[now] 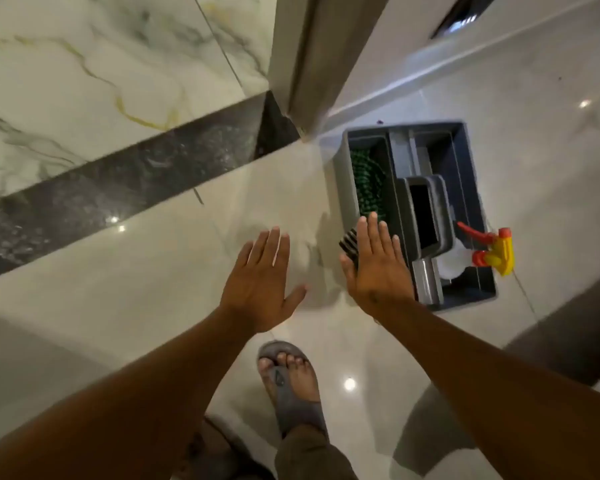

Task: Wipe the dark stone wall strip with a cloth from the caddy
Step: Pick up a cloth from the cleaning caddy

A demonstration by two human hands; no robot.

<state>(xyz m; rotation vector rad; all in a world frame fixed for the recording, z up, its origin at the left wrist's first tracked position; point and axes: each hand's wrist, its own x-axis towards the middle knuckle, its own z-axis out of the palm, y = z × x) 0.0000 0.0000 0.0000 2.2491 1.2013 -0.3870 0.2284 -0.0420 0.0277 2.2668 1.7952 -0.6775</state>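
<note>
Open floor [174, 271]: bare tile between the dark stone strip [125, 174] and the caddy [471, 209], free passage. Caddy interior: central handle [430, 216] divides it; green-patterned cloth [366, 181] fills left compartment, spray bottle [489, 249] blocks right near corner. Door frame [309, 64] stands beside the strip's far end.

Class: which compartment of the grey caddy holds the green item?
The long compartment on the caddy's wall-facing side; the far-right one looks empty, and the near-right one holds the spray bottle.
</note>
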